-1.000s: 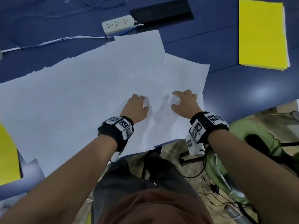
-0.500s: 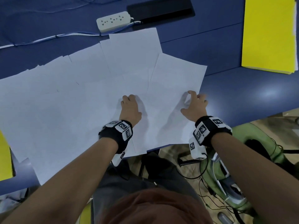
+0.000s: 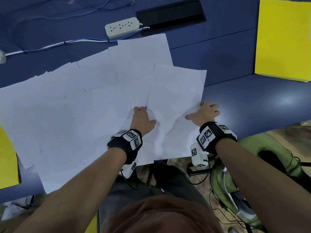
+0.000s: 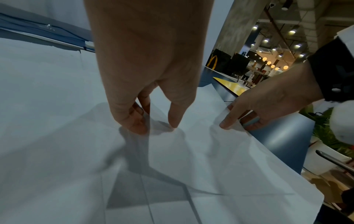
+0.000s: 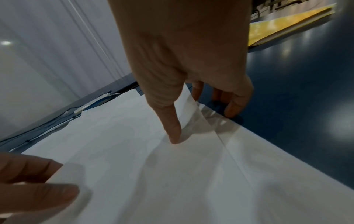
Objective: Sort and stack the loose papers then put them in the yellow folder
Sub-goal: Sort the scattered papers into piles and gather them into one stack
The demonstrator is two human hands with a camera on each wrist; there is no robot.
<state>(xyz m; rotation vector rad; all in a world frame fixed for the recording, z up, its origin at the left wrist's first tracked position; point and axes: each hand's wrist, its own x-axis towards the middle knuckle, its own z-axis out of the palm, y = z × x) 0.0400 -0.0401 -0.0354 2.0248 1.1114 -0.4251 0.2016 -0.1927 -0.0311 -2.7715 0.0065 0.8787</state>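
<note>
Several loose white papers (image 3: 75,115) lie overlapping across the blue table (image 3: 252,105). The top sheet (image 3: 176,91) lies at the right end of the spread. My left hand (image 3: 146,115) is at that sheet's left edge; in the left wrist view the thumb (image 4: 174,121) presses on top while the curled fingers (image 4: 132,121) tuck under the edge. My right hand (image 3: 200,111) pinches the right edge, which rises between thumb (image 5: 175,134) and fingers (image 5: 233,109). The yellow folder (image 3: 284,39) lies shut at the far right.
A white power strip (image 3: 122,27) and its cable (image 3: 50,46) lie behind the papers, beside a black hatch (image 3: 170,15). Another yellow piece (image 3: 8,157) sits at the left edge. The table's near edge runs under my wrists, with a green chair (image 3: 252,165) below.
Both hands slid apart from the middle of the top sheet to its left and right edges. The right edge now lifts slightly off the table.
</note>
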